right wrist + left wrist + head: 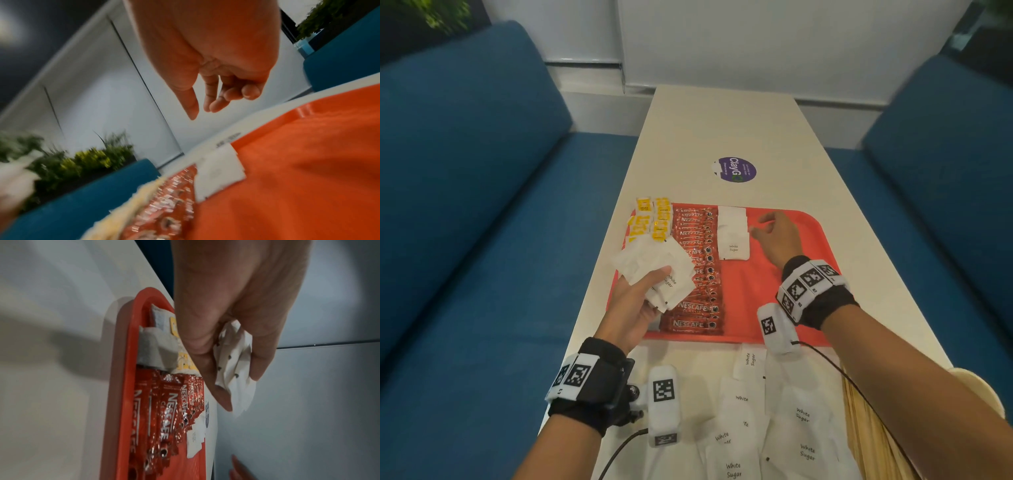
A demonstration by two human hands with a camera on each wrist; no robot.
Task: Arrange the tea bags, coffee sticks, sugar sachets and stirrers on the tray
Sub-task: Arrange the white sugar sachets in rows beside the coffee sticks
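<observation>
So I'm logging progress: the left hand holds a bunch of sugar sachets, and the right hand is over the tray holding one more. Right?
Not quite. The left hand does hold a bunch of sugar sachets, and the right hand is over the tray, but it holds nothing: the right wrist view shows its fingers loosely curled and empty.

a long cream counter (722, 137) ran away toward a pale panelled wall (774, 41), with a round purple sticker (734, 170) on its top. blue upholstered sofas flanked it, one on the left (465, 171) and one on the right (945, 154). green plants (92, 159) stood behind the left sofa.
</observation>
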